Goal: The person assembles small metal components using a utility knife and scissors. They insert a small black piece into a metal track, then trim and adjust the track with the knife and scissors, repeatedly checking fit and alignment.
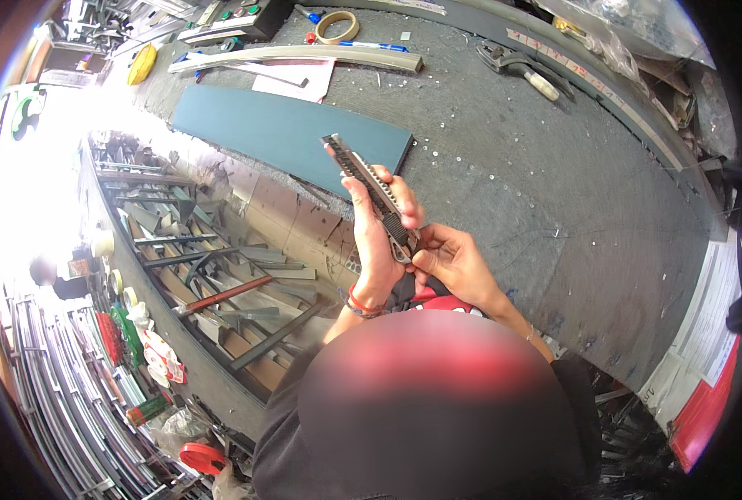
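Note:
A long utility knife (377,192) with a dark, ridged slider stands tilted in front of me, its top end pointing up and to the left. My left hand (375,242) is closed around its body, thumb on one side and fingers on the other. At the knife's lower end, my right hand (454,262) pinches with thumb and fingertips; what lies between those fingertips is mostly hidden. Just beyond the knife, a flat blue-grey panel (279,129) lies on the dark workbench (504,217).
Left of me is an open bin (242,379) of metal offcuts. A long profile strip (337,57), a white paper (317,81) and a tape roll (337,27) lie at the back. A clamp (525,73) rests at the far right. Metal lengths (62,417) fill a rack at lower left.

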Demonstrator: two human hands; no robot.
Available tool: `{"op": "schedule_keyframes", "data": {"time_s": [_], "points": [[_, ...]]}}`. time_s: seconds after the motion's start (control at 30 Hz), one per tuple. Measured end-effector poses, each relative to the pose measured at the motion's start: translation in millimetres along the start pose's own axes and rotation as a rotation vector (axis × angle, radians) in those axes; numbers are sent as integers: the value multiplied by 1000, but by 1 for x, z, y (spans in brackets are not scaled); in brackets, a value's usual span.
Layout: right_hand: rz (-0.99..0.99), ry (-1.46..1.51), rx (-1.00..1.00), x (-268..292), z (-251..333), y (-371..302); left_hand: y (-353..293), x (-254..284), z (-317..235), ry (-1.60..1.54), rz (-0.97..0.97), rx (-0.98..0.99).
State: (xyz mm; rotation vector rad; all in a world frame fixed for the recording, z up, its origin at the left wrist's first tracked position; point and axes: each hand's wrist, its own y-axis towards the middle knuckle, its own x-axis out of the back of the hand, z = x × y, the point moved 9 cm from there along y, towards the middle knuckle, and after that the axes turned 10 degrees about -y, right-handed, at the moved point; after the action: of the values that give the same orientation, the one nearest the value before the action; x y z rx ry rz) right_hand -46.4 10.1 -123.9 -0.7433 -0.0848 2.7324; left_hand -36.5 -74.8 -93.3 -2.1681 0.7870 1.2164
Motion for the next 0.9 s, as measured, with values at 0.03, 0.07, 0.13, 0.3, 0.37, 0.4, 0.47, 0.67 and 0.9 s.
{"op": "schedule_keyframes", "data": {"time_s": [0.03,0.07,0.13,0.3,0.37,0.4,0.47,0.67,0.9], "points": [[5,-50,33,-1,4,1,2,6,1,62,-47,15],[9,-41,70,-2,8,3,3,11,2,121,-77,36],[7,-27,144,-5,17,7,6,17,-3,315,-61,70],[-14,-3,30,-3,14,27,-3,10,-8,729,135,-128],[-17,-72,-55,-3,4,32,-8,24,-6,722,76,-71],[-19,-107,-98,-4,-2,33,-9,29,-6,685,59,-39],[-9,-71,-80,-9,-5,31,-11,40,-4,598,34,24],[193,131,-108,-27,-9,22,-10,57,-7,362,-45,-3],[276,64,-118,-22,-16,21,-21,75,-16,692,-21,169]]}}
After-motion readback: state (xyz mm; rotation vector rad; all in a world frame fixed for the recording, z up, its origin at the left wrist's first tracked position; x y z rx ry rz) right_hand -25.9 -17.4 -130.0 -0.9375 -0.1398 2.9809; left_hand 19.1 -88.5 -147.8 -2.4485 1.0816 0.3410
